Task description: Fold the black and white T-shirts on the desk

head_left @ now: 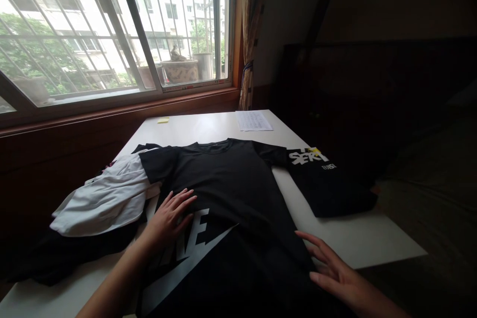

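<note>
1. Biggest in my feed is the window (138, 25), barred outside, at 11 o'clock if I take the black T-shirt as the centre of my dial.
2. Next I have the white table (357, 238), its far edge at 12 o'clock.
3. The black T-shirt (231, 184) lies spread flat on it, neckline at 12 o'clock and sleeves out at about 10 and 1. Pale letters and a sweeping stripe mark its lower part; the bottom runs out of my view at 6.
4. At 9 o'clock I see a rumpled white garment (108, 198) on top of dark clothing (89, 256), just beside the left-hand sleeve.
5. At 3 o'clock sits a dark printed garment (328, 189), close against the other sleeve.
6. A gathered curtain (249, 35) hangs at 12 o'clock beside the window.
7. The right hand (331, 271) is at 4 o'clock by the shirt's side edge, fingers and thumb apart; I can't tell whether it touches the cloth.
8. The left hand (173, 216) lies palm down on the shirt between 8 and 9 o'clock, fingers slightly spread, gripping nothing.
9. Papers (255, 120) rest past the neckline, between 12 and 1.
10. Smallest, I spot a yellow note (163, 120) near 11.
</note>
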`<state>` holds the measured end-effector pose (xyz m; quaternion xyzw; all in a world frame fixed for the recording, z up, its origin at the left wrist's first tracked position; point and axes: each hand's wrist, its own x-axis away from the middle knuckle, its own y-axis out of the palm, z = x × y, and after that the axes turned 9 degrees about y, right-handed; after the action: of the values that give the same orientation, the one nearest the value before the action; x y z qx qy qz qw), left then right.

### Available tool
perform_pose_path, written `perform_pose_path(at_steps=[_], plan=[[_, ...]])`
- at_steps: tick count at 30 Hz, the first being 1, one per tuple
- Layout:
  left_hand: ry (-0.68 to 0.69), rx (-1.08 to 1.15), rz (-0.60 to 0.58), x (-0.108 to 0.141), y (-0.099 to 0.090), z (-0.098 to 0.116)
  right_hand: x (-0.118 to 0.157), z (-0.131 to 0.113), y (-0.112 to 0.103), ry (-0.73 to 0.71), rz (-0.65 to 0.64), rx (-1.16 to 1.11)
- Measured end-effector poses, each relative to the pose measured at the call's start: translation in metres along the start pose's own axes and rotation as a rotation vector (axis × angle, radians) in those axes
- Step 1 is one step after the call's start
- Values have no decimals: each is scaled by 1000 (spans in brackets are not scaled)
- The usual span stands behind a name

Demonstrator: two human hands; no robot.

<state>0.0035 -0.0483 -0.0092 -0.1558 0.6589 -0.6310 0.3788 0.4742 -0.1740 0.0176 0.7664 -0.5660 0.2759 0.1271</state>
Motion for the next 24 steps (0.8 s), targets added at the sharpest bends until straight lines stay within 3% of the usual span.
perform_pose_path(at_steps=[4,7,14,19,24], plan=[[-101,-4,103,12,-21,8,10,-1,0,-3,38,169],[-248,-2,128,39,-33,20,13,-9,3,12,78,218],[-595,252,210,117,-22,69,9,-20,11,6,263,66],[-739,370,271,118,-21,95,3,-16,14,10,196,-55],[-811,391,342,109,-25,95,-4,-3,0,-8,122,39]])
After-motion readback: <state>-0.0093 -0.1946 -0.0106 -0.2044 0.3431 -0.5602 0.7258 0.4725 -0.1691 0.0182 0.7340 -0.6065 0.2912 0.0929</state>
